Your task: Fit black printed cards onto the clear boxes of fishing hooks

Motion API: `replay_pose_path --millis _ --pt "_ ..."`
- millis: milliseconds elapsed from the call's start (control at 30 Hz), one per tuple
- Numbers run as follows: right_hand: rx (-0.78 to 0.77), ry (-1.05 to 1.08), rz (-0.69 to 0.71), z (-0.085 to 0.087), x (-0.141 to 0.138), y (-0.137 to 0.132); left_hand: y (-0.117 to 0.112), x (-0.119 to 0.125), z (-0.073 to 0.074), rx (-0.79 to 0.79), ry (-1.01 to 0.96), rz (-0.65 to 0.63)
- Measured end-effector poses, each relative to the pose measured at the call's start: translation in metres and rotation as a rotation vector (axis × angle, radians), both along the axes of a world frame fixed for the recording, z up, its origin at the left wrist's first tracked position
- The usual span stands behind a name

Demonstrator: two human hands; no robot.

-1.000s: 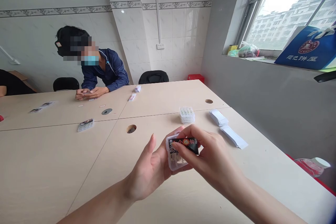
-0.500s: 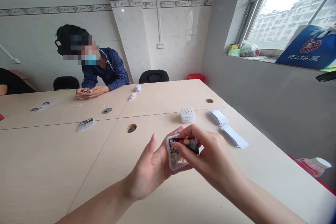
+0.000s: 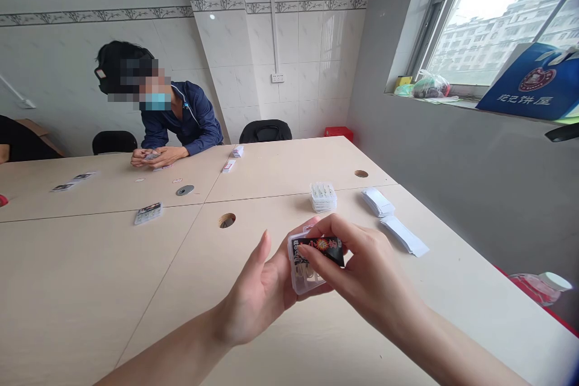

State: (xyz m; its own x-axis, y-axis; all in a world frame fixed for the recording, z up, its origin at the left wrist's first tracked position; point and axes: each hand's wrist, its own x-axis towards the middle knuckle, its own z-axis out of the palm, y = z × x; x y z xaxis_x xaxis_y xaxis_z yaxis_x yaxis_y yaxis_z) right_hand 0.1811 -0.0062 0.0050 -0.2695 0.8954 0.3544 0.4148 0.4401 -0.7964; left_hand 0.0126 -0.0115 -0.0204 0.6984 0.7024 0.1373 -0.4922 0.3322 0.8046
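Observation:
My left hand (image 3: 256, 289) cradles a small transparent plastic box (image 3: 301, 274) from below, with its thumb standing up beside the box. My right hand (image 3: 362, 268) pinches a black printed card (image 3: 320, 245) between thumb and fingers, pressing it against the top of the box. The card has a red and orange burst on it and covers the upper part of the box. Small items show inside the box, but the fingers and card hide most of them.
A stack of transparent boxes (image 3: 323, 197) and two stacks of white paper slips (image 3: 377, 202) lie on the beige table (image 3: 81, 289) ahead of my hands. A co-worker's hands (image 3: 154, 157) work across the table. A round cable hole (image 3: 227, 221) is near my left hand.
My hands, the box and the card stay nearly still. The room shifts slightly in view as my head moves.

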Motion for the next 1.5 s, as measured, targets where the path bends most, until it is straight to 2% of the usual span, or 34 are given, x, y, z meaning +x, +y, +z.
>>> replay_pose_path --millis 1500 --pt "0.04 -0.068 -0.009 0.0057 -0.0004 -0.0022 -0.0023 -0.0003 0.0035 0.025 0.012 0.013"
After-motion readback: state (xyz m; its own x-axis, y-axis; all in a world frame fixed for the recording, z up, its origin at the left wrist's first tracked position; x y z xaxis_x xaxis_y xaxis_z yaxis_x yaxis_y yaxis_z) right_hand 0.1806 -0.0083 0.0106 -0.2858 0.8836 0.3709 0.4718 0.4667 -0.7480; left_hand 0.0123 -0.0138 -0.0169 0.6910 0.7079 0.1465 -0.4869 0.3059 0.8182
